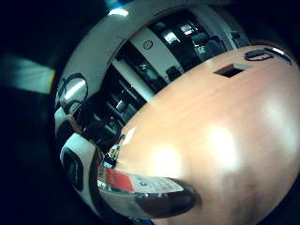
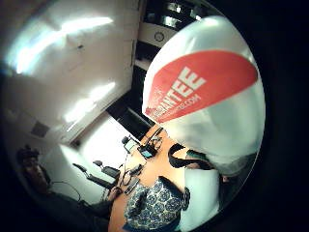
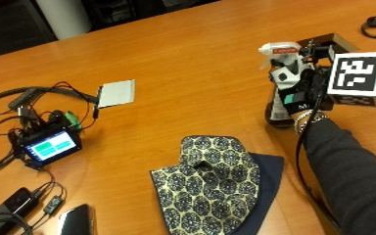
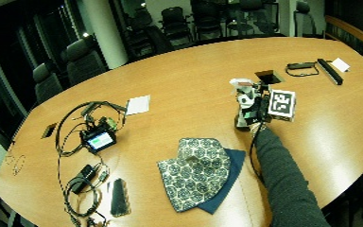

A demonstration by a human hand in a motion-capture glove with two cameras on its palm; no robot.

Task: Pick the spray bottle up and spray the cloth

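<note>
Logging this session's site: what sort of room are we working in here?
Most likely an office meeting room: a long oval wooden conference table, rolling office chairs around its far side, and a cable hatch set into the tabletop near the spray bottle.

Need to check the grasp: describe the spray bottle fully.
The spray bottle has a white trigger head with a red band on top, nozzle pointing away from the cloth. Its body carries a white label with a red panel and white lettering. It stands upright, base apparently on the table, beyond the cloth. The gloved right hand holds its neck and body.
</note>
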